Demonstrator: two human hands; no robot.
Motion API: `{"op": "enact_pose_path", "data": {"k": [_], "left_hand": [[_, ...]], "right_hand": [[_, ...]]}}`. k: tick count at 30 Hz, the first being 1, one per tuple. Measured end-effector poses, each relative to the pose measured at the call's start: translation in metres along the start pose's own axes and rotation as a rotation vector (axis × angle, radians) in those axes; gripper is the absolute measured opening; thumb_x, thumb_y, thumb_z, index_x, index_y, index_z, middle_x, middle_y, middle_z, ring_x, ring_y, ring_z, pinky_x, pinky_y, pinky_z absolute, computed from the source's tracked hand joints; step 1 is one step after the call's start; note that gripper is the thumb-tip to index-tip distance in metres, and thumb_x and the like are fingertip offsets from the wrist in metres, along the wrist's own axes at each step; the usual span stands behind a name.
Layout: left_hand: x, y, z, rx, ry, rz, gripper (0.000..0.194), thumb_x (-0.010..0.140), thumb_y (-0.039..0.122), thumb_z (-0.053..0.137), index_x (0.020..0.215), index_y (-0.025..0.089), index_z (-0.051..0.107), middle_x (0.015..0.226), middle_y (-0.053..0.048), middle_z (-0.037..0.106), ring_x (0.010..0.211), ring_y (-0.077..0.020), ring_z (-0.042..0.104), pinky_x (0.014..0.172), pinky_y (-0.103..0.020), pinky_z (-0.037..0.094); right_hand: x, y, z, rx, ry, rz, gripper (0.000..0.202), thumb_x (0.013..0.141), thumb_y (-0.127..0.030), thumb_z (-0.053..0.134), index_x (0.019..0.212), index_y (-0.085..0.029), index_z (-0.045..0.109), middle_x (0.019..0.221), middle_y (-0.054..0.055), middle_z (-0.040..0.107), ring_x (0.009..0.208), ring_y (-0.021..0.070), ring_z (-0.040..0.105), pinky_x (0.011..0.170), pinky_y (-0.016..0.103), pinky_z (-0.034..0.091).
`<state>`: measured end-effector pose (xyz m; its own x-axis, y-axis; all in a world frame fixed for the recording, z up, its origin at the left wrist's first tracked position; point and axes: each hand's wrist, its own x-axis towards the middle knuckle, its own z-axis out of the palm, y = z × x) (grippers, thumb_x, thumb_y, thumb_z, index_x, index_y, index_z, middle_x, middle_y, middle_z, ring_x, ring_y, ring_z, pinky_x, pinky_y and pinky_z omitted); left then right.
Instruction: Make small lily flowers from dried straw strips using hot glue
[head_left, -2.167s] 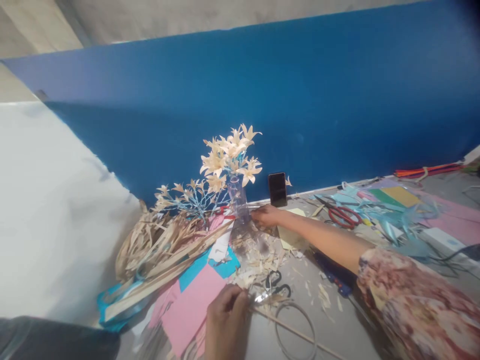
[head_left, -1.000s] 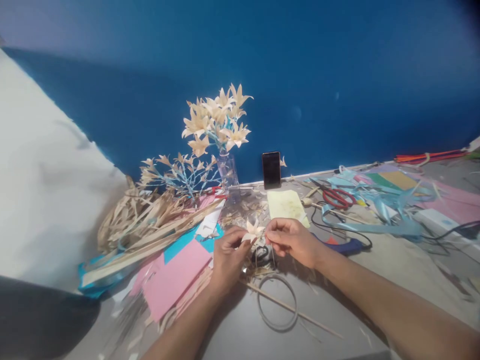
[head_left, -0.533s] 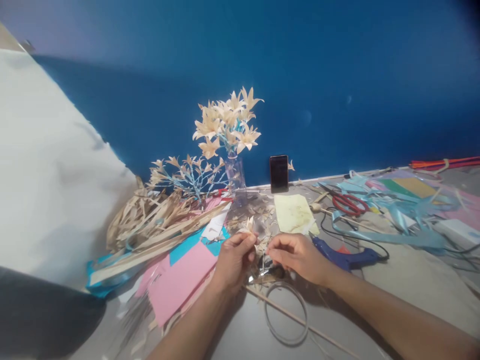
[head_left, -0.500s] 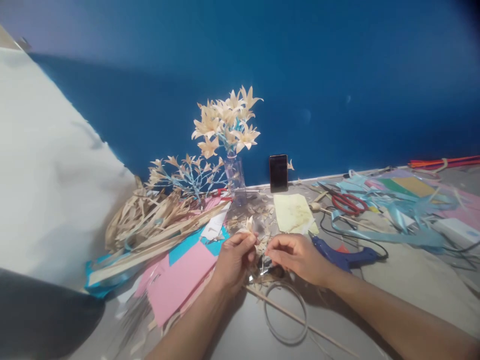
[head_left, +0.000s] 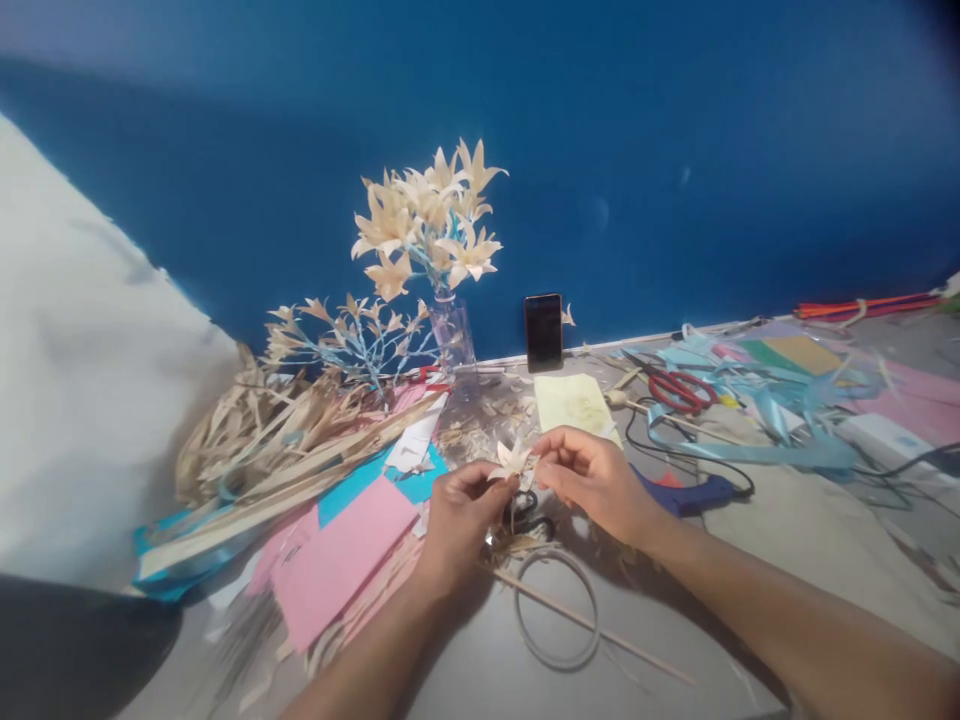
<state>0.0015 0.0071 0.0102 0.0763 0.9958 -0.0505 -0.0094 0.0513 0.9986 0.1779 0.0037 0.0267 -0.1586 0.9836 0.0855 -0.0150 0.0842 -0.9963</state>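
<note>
Both hands are up over the cluttered table, and between them sits a small cream paper flower — the left hand has it pinched at the base between thumb and fingertips, while the right hand closes its thumb and forefinger on the petal edge from the other side. The flower is held just above the table, right over a pair of black-handled scissors and a scatter of straw-coloured trimmings. Just nearer the person lies a wire ring with a thin wooden stick across it. To the left, pink paper and blue paper sheets overlap beside a heap of dried leaf strips. Against the blue wall stands a clear vase of finished cream flowers, a dark phone propped upright beside it. A pale yellow sheet lies behind the hands; to the right a blue glue gun, red-handled scissors and tangled light-blue ribbon.
</note>
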Motion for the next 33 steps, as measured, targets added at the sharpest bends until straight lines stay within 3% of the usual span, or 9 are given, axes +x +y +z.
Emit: {"op": "enact_pose_path", "data": {"k": [7,18,24,28,30,33], "left_hand": [[-0.001,-0.009,-0.002,0.199,0.002,0.192,0.01,0.074,0.023,0.071,0.067,0.017,0.069,0.067,-0.001,0.062,0.063,-0.0139,0.054,0.059,-0.024,0.041],[-0.006,-0.001,0.003,0.176,-0.088,0.209,0.008,0.072,0.014,0.071,0.065,0.017,0.074,0.066,-0.004,0.064,0.063,-0.0158,0.057,0.059,-0.024,0.043],[-0.009,-0.001,0.004,0.129,-0.068,0.093,0.013,0.074,0.018,0.069,0.085,0.016,0.076,0.068,-0.003,0.068,0.059,-0.0149,0.057,0.056,-0.024,0.044],[-0.009,0.003,0.005,0.117,-0.082,0.083,0.006,0.074,0.017,0.07,0.073,0.015,0.076,0.064,-0.002,0.066,0.056,-0.0122,0.053,0.054,-0.022,0.041],[-0.007,0.003,0.005,0.002,-0.117,-0.024,0.01,0.074,0.023,0.074,0.069,0.014,0.072,0.056,-0.001,0.061,0.05,-0.0101,0.049,0.05,-0.021,0.038],[-0.003,0.0,0.003,-0.355,-0.182,-0.233,0.022,0.073,0.03,0.079,0.069,0.014,0.065,0.049,0.004,0.05,0.044,-0.0064,0.04,0.045,-0.018,0.033]], "right_hand": [[0.003,0.005,-0.001,0.094,-0.045,0.08,0.027,0.075,-0.04,0.072,0.083,-0.015,0.064,0.062,-0.002,0.062,0.045,0.0065,0.044,0.044,0.021,0.032],[0.003,-0.003,0.003,0.028,-0.016,0.147,0.022,0.072,-0.034,0.067,0.062,-0.018,0.056,0.048,-0.005,0.053,0.043,0.0077,0.042,0.043,0.021,0.03],[0.003,-0.001,0.003,0.05,-0.016,0.15,0.017,0.072,-0.032,0.066,0.067,-0.017,0.058,0.056,-0.003,0.059,0.045,0.0073,0.043,0.044,0.021,0.031],[0.001,-0.002,0.002,0.065,-0.041,0.157,0.018,0.073,-0.033,0.066,0.069,-0.017,0.058,0.057,-0.003,0.059,0.045,0.0068,0.044,0.044,0.021,0.032],[0.001,-0.003,0.002,0.087,-0.063,0.147,0.02,0.074,-0.034,0.067,0.071,-0.016,0.058,0.058,-0.003,0.059,0.045,0.0067,0.044,0.045,0.021,0.034],[0.0,-0.004,0.001,0.105,-0.083,0.123,0.023,0.076,-0.038,0.069,0.076,-0.016,0.06,0.06,-0.003,0.06,0.045,0.0067,0.043,0.046,0.021,0.035]]}}
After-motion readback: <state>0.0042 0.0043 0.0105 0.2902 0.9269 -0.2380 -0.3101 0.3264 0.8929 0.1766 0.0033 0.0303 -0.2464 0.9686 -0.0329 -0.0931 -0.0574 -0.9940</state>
